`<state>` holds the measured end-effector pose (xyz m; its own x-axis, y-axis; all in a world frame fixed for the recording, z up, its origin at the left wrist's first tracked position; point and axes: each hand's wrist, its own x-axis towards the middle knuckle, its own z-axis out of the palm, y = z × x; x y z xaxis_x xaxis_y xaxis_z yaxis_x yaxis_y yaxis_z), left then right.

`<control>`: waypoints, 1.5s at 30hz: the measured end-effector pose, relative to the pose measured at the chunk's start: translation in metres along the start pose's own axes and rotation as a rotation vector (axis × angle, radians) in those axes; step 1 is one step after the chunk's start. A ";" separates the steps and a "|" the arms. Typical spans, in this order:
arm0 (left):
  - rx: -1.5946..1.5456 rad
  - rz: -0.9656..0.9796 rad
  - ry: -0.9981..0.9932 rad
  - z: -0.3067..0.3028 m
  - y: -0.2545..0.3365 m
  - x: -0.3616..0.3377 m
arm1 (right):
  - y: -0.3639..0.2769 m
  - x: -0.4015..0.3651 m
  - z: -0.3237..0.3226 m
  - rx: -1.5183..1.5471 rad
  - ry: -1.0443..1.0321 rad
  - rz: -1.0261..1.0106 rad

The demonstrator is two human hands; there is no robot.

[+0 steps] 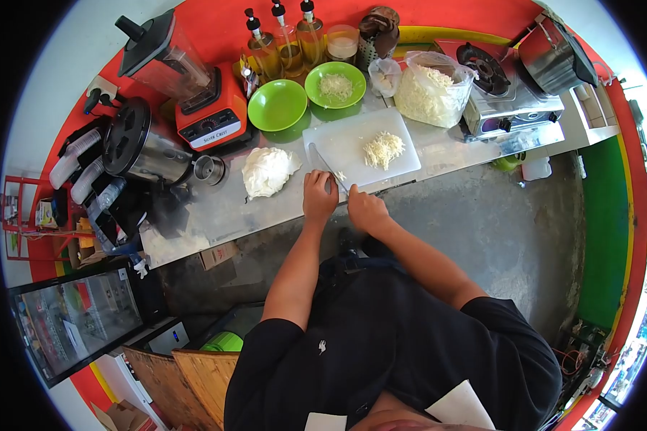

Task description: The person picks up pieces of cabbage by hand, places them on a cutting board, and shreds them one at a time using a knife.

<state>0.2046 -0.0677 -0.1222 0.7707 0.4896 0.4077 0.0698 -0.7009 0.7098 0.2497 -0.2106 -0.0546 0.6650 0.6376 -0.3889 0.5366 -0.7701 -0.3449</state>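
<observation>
My right hand is closed around the handle of a knife, whose blade lies over the left part of a white cutting board. Beside the blade, at the board's near left edge, my left hand has its fingers curled; whatever they hold is hidden. A few pale bits lie by the knife. Farther right on the board sits a pile of pale, finely cut shreds. To the left of the board is a crumpled white plastic bag.
Behind the board stand two green bowls, the right one holding shreds, and a clear bag of pale shreds. A red blender, a metal pot and pump bottles line the back and left. At right is a gas stove.
</observation>
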 end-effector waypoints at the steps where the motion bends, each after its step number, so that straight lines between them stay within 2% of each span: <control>1: 0.000 -0.002 -0.002 0.000 -0.001 0.001 | 0.000 0.000 0.002 0.001 -0.003 0.001; 6: -0.011 0.016 0.031 0.003 -0.004 -0.001 | -0.003 0.000 0.011 0.098 -0.023 0.080; 9: -0.027 0.017 0.052 0.002 -0.003 -0.001 | 0.002 0.005 0.005 0.046 0.000 0.016; 22: -0.060 -0.013 0.069 0.001 -0.006 0.001 | 0.005 0.009 0.007 0.018 0.008 0.040; 24: -0.129 -0.084 0.077 0.000 -0.007 0.002 | 0.011 0.010 0.012 0.070 0.121 0.083; 25: -0.125 -0.082 0.093 0.000 -0.010 0.004 | 0.012 0.010 0.011 0.064 0.126 0.069; 27: -0.218 -0.237 0.096 0.000 -0.013 0.003 | 0.012 0.002 0.010 0.171 0.109 0.084; 34: -0.414 -0.260 0.183 0.006 -0.022 0.002 | 0.004 -0.008 0.018 0.208 -0.004 -0.093; 40: -0.325 -0.269 0.200 0.003 -0.018 0.002 | 0.030 -0.006 0.012 0.174 -0.028 -0.067; 45: -0.330 -0.259 0.140 -0.001 -0.016 0.002 | 0.055 -0.009 0.002 0.173 0.016 0.109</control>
<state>0.2046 -0.0547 -0.1325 0.6594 0.7091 0.2498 0.0261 -0.3537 0.9350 0.2725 -0.2582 -0.0718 0.7232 0.5489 -0.4192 0.3646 -0.8189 -0.4433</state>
